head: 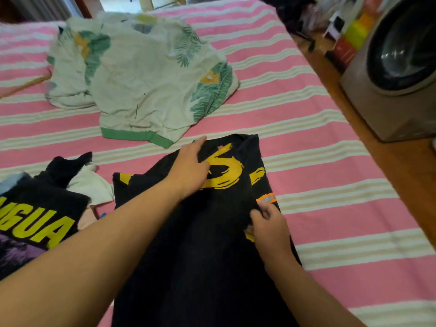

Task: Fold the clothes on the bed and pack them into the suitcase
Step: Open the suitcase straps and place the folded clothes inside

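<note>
Two hands are working the black shirt (pixel 212 232) on the striped bed (pixel 330 161) in my head view: the left hand (pixel 188 171) is pressing flat, fingers straight, on the yellow print, while the right hand (pixel 271 227) is pinching the side edge. I'm judging the fold wants that edge drawn inward evenly, cloth smoothed. I'm seeing no suitcase.

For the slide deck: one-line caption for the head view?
Left hand presses flat on a black T-shirt on the striped bed; right hand pinches its side edge.
</note>
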{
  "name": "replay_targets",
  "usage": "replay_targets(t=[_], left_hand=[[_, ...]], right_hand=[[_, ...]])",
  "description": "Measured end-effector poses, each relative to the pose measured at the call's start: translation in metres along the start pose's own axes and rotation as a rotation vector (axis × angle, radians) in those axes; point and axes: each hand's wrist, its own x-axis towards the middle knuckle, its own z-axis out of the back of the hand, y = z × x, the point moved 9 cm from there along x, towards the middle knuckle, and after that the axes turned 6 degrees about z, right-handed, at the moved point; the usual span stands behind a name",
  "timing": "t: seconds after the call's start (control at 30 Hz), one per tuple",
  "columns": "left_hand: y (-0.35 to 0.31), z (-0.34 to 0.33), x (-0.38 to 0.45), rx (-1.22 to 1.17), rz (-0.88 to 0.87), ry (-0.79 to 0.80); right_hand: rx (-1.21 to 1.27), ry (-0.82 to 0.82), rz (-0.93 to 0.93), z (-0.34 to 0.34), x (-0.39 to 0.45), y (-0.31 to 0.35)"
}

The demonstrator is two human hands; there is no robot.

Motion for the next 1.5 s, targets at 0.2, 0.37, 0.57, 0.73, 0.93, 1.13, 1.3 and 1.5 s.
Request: replay_targets(t=[0.2, 0.37, 0.57, 0.73, 0.93, 1.13, 1.3, 1.5], left_hand=[[0.069, -0.039, 0.039, 0.329, 0.332, -0.094], [0.089, -0.017, 0.038, 0.124, 0.372, -0.269], [0.071, -0.013, 0.039, 0.568, 0.318, -0.181], [0.0, -0.074, 0.057, 0.819, -0.151, -0.123], [0.011, -0.091, 0.072, 0.707, 0.031, -0.057], [-0.035, -0.088, 0.072, 0.317, -0.115, -0.074], [-0.029, -0.125, 0.05, 0.79, -0.164, -0.129], [0.006, -0.143, -0.019, 0.666, -0.152, -0.267]], right_hand=[[0.219, 0.061, -0.373, 0.022, 0.035, -0.069], [0.236, 0.02, -0.385, 0.021, 0.043, -0.081], [0.186, 0.005, -0.398, 0.024, 0.04, -0.07], [0.135, 0.014, -0.341, 0.023, 0.043, -0.071], [0.187, 0.023, -0.325, 0.025, 0.038, -0.073], [0.056, -0.109, -0.115, 0.053, 0.04, -0.055], [-0.102, -0.143, -0.085, 0.068, 0.047, -0.055], [-0.432, -0.088, 0.086, 0.068, 0.045, -0.041]])
